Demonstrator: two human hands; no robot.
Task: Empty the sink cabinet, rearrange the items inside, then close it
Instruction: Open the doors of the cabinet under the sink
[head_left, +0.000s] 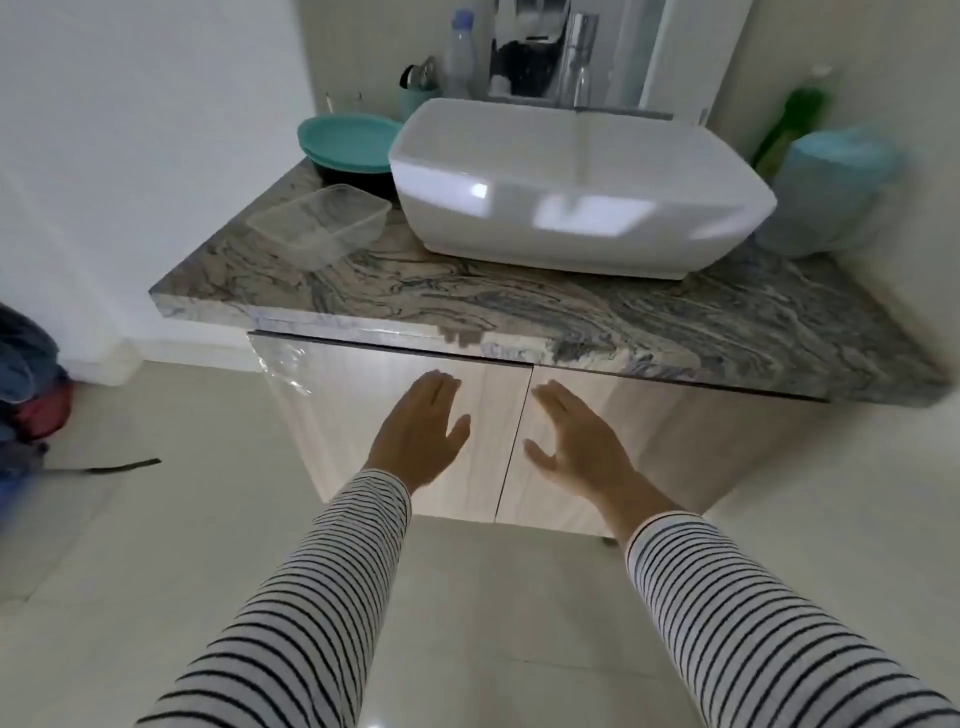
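1. Sink cabinet (519, 441) sits under the marbled countertop (571, 306); both doors look shut, seam running down between the hands.
2. Left hand (421, 431) flat, fingers straight, over the left door; contact unclear.
3. Right hand (576, 441) open, thumb spread, over the right door. Neither holds anything.
4. No handles visible; likely a top-edge pull.
5. Risk: doors swing toward the person, so standing too near blocks them.
6. Risk: clear container (319, 226) sits near the counter's front-left edge; a jolt could knock it off.
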